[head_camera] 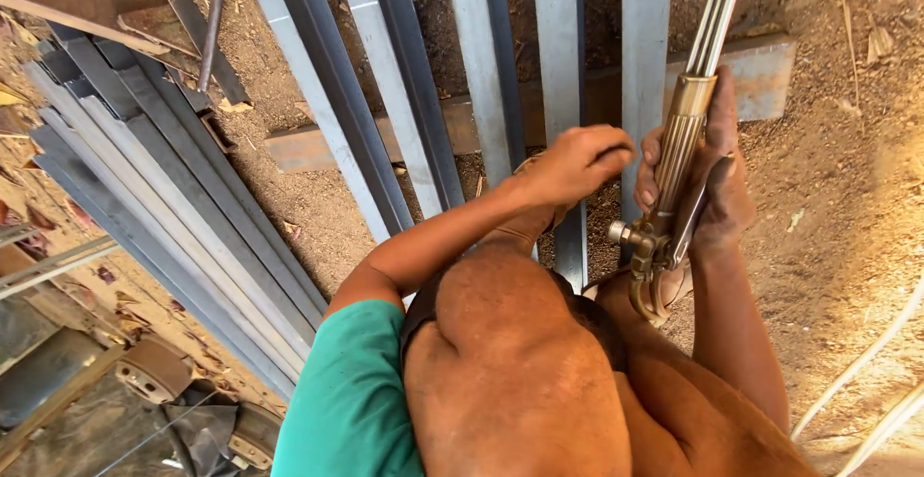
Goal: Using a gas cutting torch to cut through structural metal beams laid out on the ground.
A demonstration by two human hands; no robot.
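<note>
Two hands at a brass cutting torch above steel bars

The right hand (pixel 707 174) is wrapped tight around the brass cutting torch (pixel 674 164), which points up and away over the dirt ground (pixel 828 198); the left hand (pixel 577 161), fingers curled into a loose fist, sits just beside the torch grip, over a grey steel bar (pixel 561 44); more steel bars (pixel 164 188) lie stacked at the left.

left arm bent at the elbow, forearm reaching forward across the raised knee, left hand (pixel 577 161) curled loosely, fingers tucked under, knuckles up. right arm runs straight ahead on the outer side, right hand (pixel 698 183) wrapped in a firm grip, thumb lying along the top, fingers (pixel 647 174) folded round.
</note>
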